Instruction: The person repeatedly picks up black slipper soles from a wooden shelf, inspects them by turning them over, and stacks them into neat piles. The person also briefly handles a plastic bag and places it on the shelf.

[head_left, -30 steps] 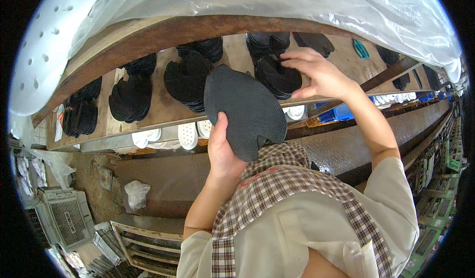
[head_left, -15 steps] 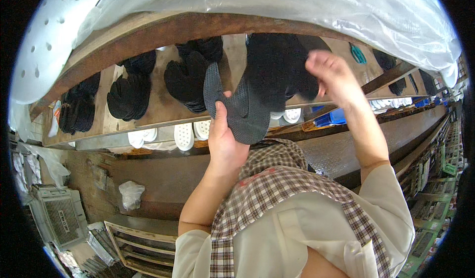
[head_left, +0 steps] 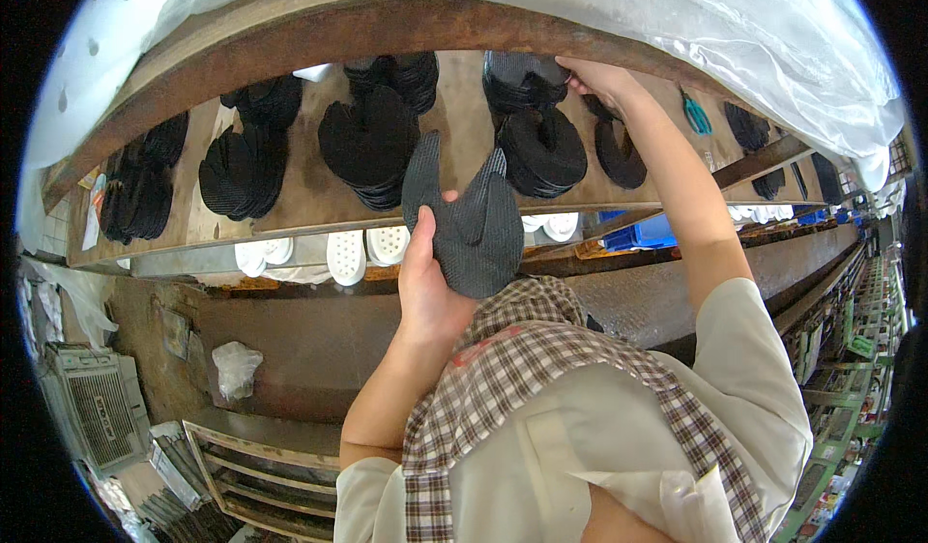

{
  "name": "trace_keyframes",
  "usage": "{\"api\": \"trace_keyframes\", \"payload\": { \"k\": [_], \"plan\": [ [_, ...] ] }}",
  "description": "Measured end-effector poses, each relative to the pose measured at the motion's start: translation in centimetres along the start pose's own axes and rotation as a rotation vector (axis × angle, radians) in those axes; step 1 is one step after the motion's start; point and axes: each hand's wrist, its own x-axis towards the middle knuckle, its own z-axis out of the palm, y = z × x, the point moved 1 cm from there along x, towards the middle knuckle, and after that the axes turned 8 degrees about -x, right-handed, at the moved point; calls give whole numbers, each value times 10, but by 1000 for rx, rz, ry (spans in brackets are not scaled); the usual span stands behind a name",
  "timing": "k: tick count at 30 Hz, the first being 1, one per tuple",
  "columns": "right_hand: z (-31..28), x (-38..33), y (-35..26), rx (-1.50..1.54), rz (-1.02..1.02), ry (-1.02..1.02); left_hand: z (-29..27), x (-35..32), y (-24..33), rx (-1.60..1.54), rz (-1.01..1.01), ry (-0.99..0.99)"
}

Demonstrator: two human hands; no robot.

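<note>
At the shelf (head_left: 462, 98), left hand (head_left: 435, 296) grips notched black cut-out (head_left: 483, 234), best pinched lightly; right hand (head_left: 601, 77) near rear stack (head_left: 527, 84), hold unclear.

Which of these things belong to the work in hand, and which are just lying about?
Seemingly in use:
black material in the left grip
rear black stack at the right grip
probably the stack in front

Apparently just lying about:
teal-handled tool
crumpled clear plastic
white perforated items

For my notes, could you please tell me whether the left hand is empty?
No, the left hand holds black textured material.
</note>
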Motion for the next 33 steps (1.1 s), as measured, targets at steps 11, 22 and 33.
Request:
{"api": "trace_keyframes", "payload": {
  "k": [11, 22, 33],
  "plan": [
    [19, -120, -24, -272, -608, 199, 5, 16, -3, -89, 30, -158],
    [120, -240, 0, 1157, -418, 128, -9, 9, -79, 644, 246, -495],
    [103, -232, 37, 829, -236, 370, 3, 19, -65, 1237, 617, -697]
  ]
}}
